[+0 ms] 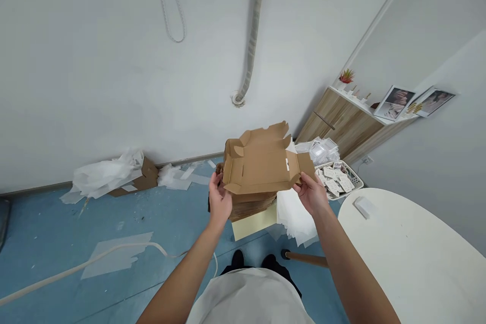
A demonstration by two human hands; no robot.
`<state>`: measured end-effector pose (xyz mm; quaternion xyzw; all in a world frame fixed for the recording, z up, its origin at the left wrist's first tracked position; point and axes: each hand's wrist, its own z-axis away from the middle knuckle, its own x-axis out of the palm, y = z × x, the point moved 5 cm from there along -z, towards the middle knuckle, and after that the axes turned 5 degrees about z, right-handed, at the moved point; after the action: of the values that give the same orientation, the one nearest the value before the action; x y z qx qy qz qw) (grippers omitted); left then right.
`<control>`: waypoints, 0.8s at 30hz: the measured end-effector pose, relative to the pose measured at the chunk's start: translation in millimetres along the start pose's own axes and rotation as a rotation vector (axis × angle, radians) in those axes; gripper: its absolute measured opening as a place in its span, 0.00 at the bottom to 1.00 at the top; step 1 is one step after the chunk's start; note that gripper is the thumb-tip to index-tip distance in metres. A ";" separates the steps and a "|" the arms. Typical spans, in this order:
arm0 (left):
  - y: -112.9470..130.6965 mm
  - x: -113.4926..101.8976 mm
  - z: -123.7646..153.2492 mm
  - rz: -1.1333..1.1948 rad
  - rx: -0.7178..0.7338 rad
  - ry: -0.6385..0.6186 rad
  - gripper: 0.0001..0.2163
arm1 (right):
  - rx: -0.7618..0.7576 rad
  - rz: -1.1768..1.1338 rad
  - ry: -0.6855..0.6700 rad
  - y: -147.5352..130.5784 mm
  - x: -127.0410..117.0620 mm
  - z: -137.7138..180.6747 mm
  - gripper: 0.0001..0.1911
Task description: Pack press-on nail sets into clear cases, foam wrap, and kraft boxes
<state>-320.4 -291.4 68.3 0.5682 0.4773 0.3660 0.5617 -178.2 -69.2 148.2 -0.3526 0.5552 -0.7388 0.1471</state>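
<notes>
A brown cardboard box (pixel 266 164), partly folded with its side flaps raised, is held out in front of me. My left hand (pixel 220 198) grips its left edge, with the thumb along the side. At the right end my right hand (pixel 311 193) pinches a flap between thumb and fingers. Beneath the box a stack of flat cardboard (pixel 252 206) shows, largely covered by it. Yellowish board (pixel 255 221) and white sheets (pixel 296 215) lie lower down by the stack.
To the right stands a white round table (pixel 413 253) bearing a small white object (pixel 364 207). A white basket (pixel 356 180) of cards sits behind it, near a wooden cabinet (pixel 353 121). A pale hose (pixel 76 267) crosses the blue floor (pixel 49 243); crumpled wrapping (pixel 106 174) lies along the wall.
</notes>
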 end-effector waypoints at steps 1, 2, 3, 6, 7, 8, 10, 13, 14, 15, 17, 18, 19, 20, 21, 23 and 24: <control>1.3 2.8 0.1 0.102 -0.037 -0.069 0.25 | -0.011 0.012 0.021 -0.9 -8.2 5.8 0.16; 3.5 6.4 0.4 0.186 -0.071 -0.148 0.23 | -0.017 0.030 0.043 -1.6 -17.0 11.9 0.16; 6.6 10.5 1.1 0.251 -0.102 -0.226 0.23 | -0.019 0.051 0.068 -2.0 -26.3 18.4 0.16; 17.9 27.8 5.1 0.337 -0.179 -0.393 0.24 | -0.034 0.090 0.161 -3.7 -55.9 40.2 0.15; 21.1 36.7 7.6 0.326 -0.197 -0.435 0.25 | -0.045 0.096 0.192 -4.7 -66.0 48.2 0.15; 24.0 47.5 11.0 0.296 -0.207 -0.479 0.26 | -0.056 0.102 0.221 -5.7 -76.2 56.7 0.15; 28.1 73.9 20.5 0.198 -0.193 -0.566 0.33 | -0.071 0.116 0.283 -7.8 -97.7 75.3 0.15; 32.9 119.2 40.2 0.066 -0.100 -0.676 0.33 | -0.075 0.154 0.385 -11.7 -132.6 107.4 0.16; 35.1 135.0 48.5 0.039 -0.060 -0.722 0.30 | -0.078 0.174 0.423 -13.8 -145.1 119.5 0.16; 37.8 150.9 57.8 0.021 -0.021 -0.774 0.26 | -0.083 0.198 0.469 -16.4 -158.2 132.3 0.17; 44.6 181.9 79.9 -0.002 0.040 -0.889 0.19 | -0.103 0.249 0.591 -22.5 -187.0 161.0 0.18; 48.5 196.8 92.5 -0.015 0.063 -0.943 0.17 | -0.120 0.278 0.662 -25.8 -202.6 176.8 0.19; 52.6 211.4 106.2 -0.031 0.083 -0.994 0.16 | -0.141 0.314 0.733 -29.1 -218.7 193.5 0.19; 56.8 225.6 120.9 -0.054 0.107 -1.040 0.15 | -0.162 0.361 0.804 -32.0 -235.3 210.9 0.19; 61.0 239.2 136.2 -0.087 0.137 -1.076 0.15 | -0.180 0.416 0.873 -34.4 -252.2 229.0 0.19; 68.2 264.7 166.9 -0.181 0.227 -1.103 0.14 | -0.181 0.525 0.998 -35.7 -287.1 265.7 0.17; 70.9 276.7 182.1 -0.227 0.275 -1.102 0.14 | -0.164 0.559 1.046 -34.3 -304.6 283.4 0.16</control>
<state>-61.2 -74.1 86.6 0.6880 0.2153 -0.1120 0.6839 237.4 -75.2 109.2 0.2071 0.6809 -0.7023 0.0155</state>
